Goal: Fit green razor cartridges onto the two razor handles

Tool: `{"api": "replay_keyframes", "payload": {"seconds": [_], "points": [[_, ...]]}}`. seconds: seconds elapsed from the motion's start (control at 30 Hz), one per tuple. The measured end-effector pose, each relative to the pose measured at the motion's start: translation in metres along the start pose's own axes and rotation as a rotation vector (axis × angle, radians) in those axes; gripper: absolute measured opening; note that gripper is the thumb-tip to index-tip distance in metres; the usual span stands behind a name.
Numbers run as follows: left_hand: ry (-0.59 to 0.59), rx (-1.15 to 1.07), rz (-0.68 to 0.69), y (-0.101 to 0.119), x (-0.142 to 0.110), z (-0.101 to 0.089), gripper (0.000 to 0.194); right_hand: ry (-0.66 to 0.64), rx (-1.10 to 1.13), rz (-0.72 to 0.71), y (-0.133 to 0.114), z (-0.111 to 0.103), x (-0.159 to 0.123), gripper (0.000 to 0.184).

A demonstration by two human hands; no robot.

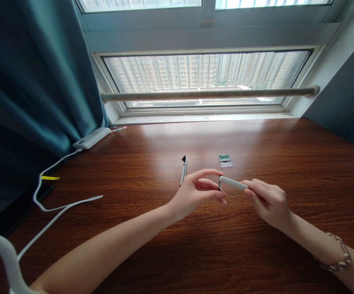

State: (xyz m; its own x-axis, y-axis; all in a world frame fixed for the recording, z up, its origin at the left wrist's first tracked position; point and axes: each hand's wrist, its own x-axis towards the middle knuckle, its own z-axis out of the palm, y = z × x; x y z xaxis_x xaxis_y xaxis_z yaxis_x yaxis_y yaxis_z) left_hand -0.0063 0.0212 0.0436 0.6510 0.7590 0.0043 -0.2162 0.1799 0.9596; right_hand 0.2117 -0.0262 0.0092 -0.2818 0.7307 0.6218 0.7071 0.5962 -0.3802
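Above the table, my right hand [270,202] is closed round the lower end of a razor [233,182] with a pale grey handle. The razor points to the left, its narrow dark head seen edge-on. My left hand [192,190] pinches that head between thumb and forefinger, one at each end, the other fingers curled behind. Just beyond my left hand lies a slim silver tool with a dark head [183,169], perhaps another razor, its near end partly hidden by the hand. A small clear case with green and silver strips [225,160] rests flat beyond the held razor.
The brown wooden table [152,245] runs up to the window. A white power strip [93,138] stands by the blue curtain [42,73], its white cable [57,208] looping across the left side. A curved white tube [4,249] rises at lower left.
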Motion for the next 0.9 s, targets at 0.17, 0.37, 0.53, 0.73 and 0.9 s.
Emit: {"api": "replay_keyframes", "payload": {"seconds": [0.17,0.37,0.53,0.73,0.9], "points": [[-0.018,0.028,-0.012,-0.0017,0.0004,-0.0013,0.045,0.030,0.000,-0.004,0.0002,-0.0002,0.0003,0.016],[-0.007,0.038,-0.024,-0.0012,0.0018,-0.0009,0.021,-0.039,0.024,-0.047,-0.0009,-0.0014,-0.0006,0.018],[-0.007,0.069,-0.048,-0.0024,0.0020,-0.0017,0.025,0.038,0.008,0.037,-0.0008,0.0000,-0.0001,0.016],[0.033,0.109,-0.008,-0.0037,0.0035,-0.0038,0.028,0.085,0.057,0.186,0.0009,0.0019,-0.0002,0.015],[0.072,0.147,0.121,-0.0052,0.0033,-0.0041,0.025,0.021,0.142,0.200,-0.0009,0.0008,0.0010,0.018]]}}
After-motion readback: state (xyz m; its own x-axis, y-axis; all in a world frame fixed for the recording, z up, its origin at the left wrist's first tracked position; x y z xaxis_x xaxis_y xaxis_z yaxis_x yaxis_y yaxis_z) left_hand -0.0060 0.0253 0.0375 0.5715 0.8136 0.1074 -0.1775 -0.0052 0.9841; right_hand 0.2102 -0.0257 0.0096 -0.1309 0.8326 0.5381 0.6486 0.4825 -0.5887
